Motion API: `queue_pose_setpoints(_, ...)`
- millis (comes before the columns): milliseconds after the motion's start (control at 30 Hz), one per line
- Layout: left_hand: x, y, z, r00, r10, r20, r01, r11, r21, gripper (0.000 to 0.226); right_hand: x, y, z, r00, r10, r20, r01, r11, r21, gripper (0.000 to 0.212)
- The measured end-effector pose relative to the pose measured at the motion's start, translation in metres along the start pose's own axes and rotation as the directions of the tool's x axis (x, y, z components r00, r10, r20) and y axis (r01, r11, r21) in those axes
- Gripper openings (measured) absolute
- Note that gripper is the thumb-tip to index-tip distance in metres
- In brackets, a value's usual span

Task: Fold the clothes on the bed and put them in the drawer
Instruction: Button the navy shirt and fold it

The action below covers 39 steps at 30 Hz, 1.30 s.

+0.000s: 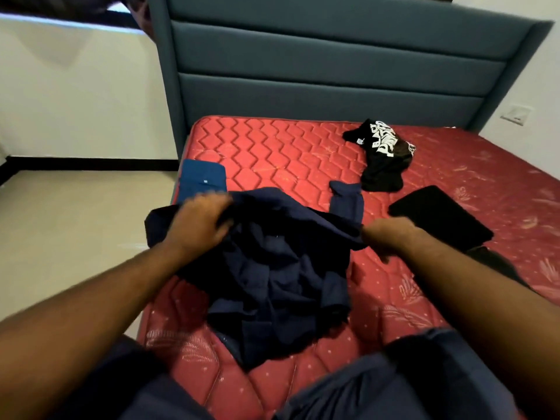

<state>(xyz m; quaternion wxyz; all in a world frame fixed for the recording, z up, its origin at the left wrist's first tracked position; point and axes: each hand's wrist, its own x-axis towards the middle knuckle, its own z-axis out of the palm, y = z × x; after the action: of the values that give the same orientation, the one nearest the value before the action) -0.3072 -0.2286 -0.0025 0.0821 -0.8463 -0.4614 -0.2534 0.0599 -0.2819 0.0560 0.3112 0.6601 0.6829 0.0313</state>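
A crumpled navy garment (272,277) is lifted over the near part of the red mattress (272,153). My left hand (197,225) grips its upper left edge, and my right hand (391,234) grips its upper right edge. One navy sleeve (347,198) lies flat on the mattress beyond my hands. A folded blue garment (203,180) sits at the bed's left edge. Farther back lies a bunched black shirt with white lettering (383,153). To the right rests a folded black garment (436,216).
A grey-blue padded headboard (333,71) stands behind the mattress. Beige floor (75,213) runs along the bed's left side, bounded by a white wall with a black skirting. A wall switch (516,115) is at the far right. No drawer is in view.
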Motion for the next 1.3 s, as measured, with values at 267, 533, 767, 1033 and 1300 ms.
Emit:
queue_pose_setpoints(267,-0.068,0.014,0.036,0.726,-0.136,0.674,0.250,0.966,-0.074,0.047,0.016,-0.081,0.055,0.849,0.150,-0.507,0.280,0.686,0.672,0.020)
queue_pose_setpoints(533,-0.050,-0.004,0.028,0.786,-0.329,0.524,0.458,0.878,-0.137,0.014,0.054,-0.093,0.069,0.930,0.057,-0.364,0.231,0.680,0.696,0.032)
queue_pose_setpoints(767,-0.033,-0.025,0.011,0.849,-0.439,0.293,0.527,0.747,-0.406,0.012,0.057,-0.080,0.049,0.847,0.220,-0.484,0.300,0.555,0.776,0.011)
queue_pose_setpoints(1033,0.118,-0.051,-0.118,0.910,-0.381,-0.164,0.338,0.910,-0.238,0.006,0.037,0.021,-0.129,0.614,0.292,-0.733,0.400,0.685,0.608,0.011)
queue_pose_setpoints(1300,0.217,-0.036,-0.280,0.956,-0.129,0.263,0.102,0.988,0.113,0.048,-0.038,0.133,-0.270,0.598,0.374,-0.709,0.025,0.876,0.483,0.028)
